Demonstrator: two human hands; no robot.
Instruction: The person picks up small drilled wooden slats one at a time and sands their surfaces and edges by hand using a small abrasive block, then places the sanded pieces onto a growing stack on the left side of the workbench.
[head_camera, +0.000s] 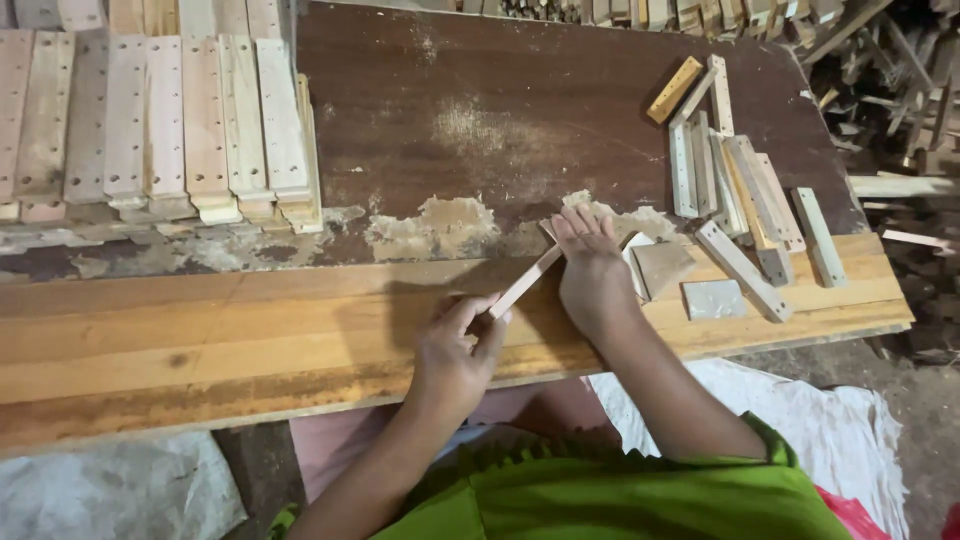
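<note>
The person is holding a thin wooden strip (527, 282) slantwise over the surface (200, 340), near the front edge, at about the middle of the view. The left hand (455, 350) is pinching the near end of the strip, with its fingers (480, 318) closed around it. The right hand (592, 272) is lying flat over the far end, fingers stretched out and pressing down rather than gripping; whether anything sits under the palm cannot be told.

Just beside the right hand, at 3 o'clock from it, some small flat sheets (690, 285), grey and tan, are lying on the surface. Pale patches of dust or filler (435, 228) are spreading across the dark board (480, 110) at 12 o'clock from the hands.

As for progress, this reads as somewhere in the middle of a long batch. At 10 o'clock a large stack of drilled slats (165, 130) is sitting in neat rows, which looks like sorted or finished stock. At 2 o'clock a loose cluster of short strips (735, 190) is lying at mixed angles, seemingly waiting or just set down; which of the two groups is done cannot be told. The strip in hand looks like the only piece being worked at this moment.
</note>
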